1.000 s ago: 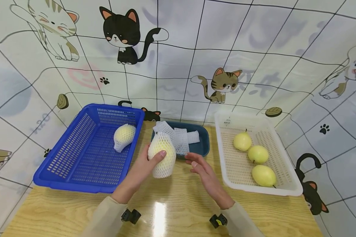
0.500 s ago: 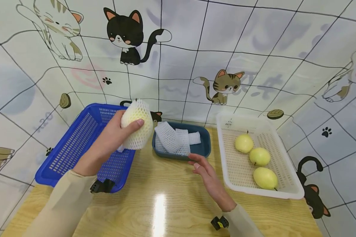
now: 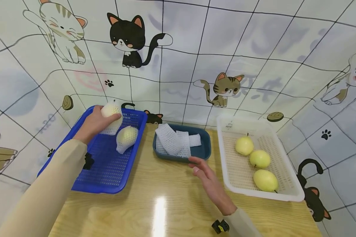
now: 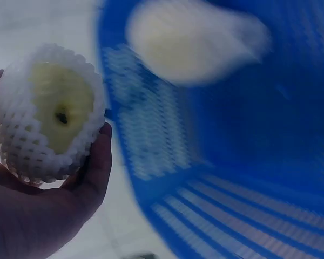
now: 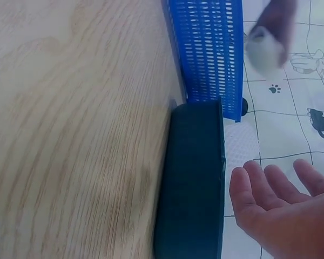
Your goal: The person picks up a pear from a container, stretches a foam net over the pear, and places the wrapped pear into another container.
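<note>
My left hand (image 3: 94,123) grips a pale yellow pear (image 4: 62,108) wrapped in a white foam net (image 4: 21,135), over the back of the blue basket (image 3: 106,189). The pear's open end shows inside its net in the left wrist view. Another netted pear (image 3: 127,136) lies in the basket, just right of the held one. My right hand (image 3: 212,184), fingers relaxed and holding nothing, hovers at the front right corner of the dark teal tray (image 3: 202,152). Several white foam nets (image 3: 169,140) lie in that tray.
On the right stands a white basket (image 3: 229,177) with three bare yellow pears (image 3: 265,180). All the containers sit on a wooden table (image 3: 130,210), before a wall cloth (image 3: 178,39) printed with cats.
My left hand has carried the netted pear leftward from the front of the teal tray to over the blue basket. The right hand has stayed almost still.
</note>
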The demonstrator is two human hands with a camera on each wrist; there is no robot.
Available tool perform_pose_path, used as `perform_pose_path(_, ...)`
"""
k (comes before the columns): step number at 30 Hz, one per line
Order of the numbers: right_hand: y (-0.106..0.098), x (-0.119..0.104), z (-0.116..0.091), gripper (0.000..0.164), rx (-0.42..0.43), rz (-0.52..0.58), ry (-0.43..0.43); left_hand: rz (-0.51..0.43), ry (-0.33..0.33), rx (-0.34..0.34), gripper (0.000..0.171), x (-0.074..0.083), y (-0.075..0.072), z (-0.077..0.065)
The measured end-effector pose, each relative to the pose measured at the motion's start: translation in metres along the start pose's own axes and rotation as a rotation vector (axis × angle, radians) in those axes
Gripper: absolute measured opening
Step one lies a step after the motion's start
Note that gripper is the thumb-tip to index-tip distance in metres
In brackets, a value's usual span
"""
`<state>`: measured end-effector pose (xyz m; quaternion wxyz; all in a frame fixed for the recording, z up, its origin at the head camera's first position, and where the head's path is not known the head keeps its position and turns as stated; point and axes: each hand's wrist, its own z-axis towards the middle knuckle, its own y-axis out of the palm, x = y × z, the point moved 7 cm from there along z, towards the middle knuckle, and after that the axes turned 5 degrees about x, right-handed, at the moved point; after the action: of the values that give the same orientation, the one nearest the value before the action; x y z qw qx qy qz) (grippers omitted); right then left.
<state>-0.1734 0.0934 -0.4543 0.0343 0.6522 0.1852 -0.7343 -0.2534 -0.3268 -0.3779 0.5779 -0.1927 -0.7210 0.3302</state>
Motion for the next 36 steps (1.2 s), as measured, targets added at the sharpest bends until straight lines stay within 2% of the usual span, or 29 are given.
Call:
perform_pose_path(4,0.002,0.001,-0.001,0.04,-0.019,-0.023,0.018,0.123,-0.049,-0.013,0.114,-0.032,0.003,0.016)
perform_pose_path(7,0.003,0.002,-0.002,0.04,-0.023,-0.031,0.032,0.174,-0.072,-0.014,0.113,-0.047,0.009,0.023)
perform_pose_path(13,0.007,0.004,-0.001,0.04,-0.042,-0.018,0.037,0.203,-0.124,-0.011,0.109,-0.064,0.024,0.033)
perform_pose_path(18,0.009,0.006,0.0,0.04,-0.054,-0.004,0.029,0.213,-0.184,-0.034,0.11,-0.077,0.033,0.037)
perform_pose_path(26,0.01,0.006,0.0,0.04,-0.05,0.009,0.037,0.212,-0.265,-0.125,0.111,-0.09,0.044,0.036)
perform_pose_path(31,0.01,0.007,-0.001,0.039,-0.049,0.004,0.033,0.178,-0.241,-0.172,0.111,-0.086,0.043,0.034)
perform_pose_path(36,0.007,0.005,-0.002,0.04,-0.047,0.006,0.005,0.181,-0.173,-0.123,0.108,-0.078,0.039,0.032)
